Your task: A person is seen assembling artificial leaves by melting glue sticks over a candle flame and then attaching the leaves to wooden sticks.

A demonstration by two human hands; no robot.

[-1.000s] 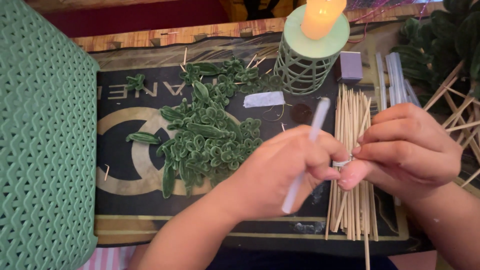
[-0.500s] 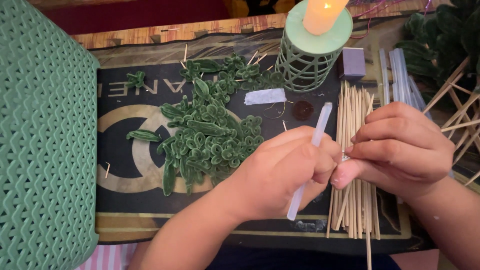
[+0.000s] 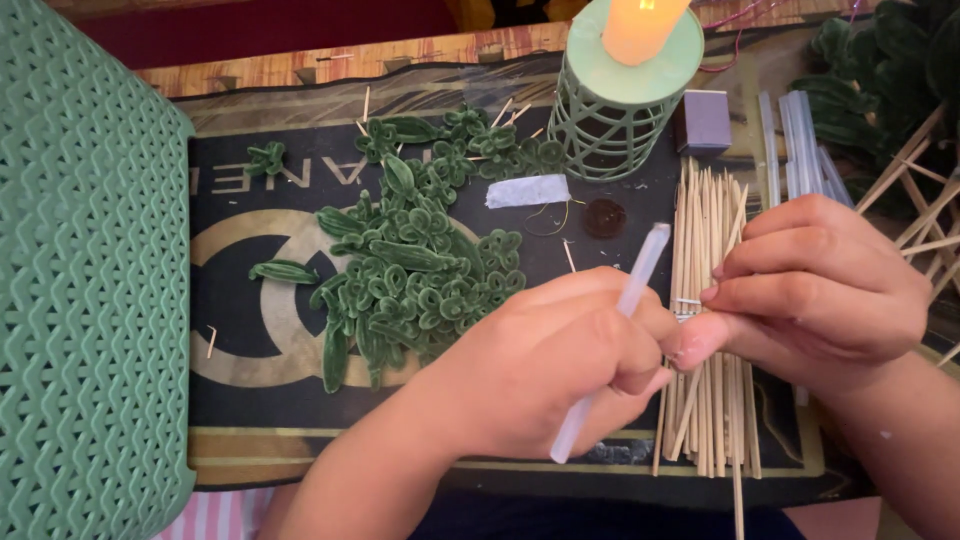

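Over the skewer pile point(image 3: 708, 330), your left hand point(image 3: 545, 365) grips a glue stick point(image 3: 612, 340) and your right hand point(image 3: 820, 290) pinches something tiny — careful, the lit candle point(image 3: 640, 25) sits close, and a drip could burn your fingertips.

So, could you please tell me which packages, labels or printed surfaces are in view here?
Black printed mat: flat under the work, gold border, pale ring emblem and pale lettering.
Small white paper label: lying on the mat before the green candle holder, rectangular.
No screens or signs.
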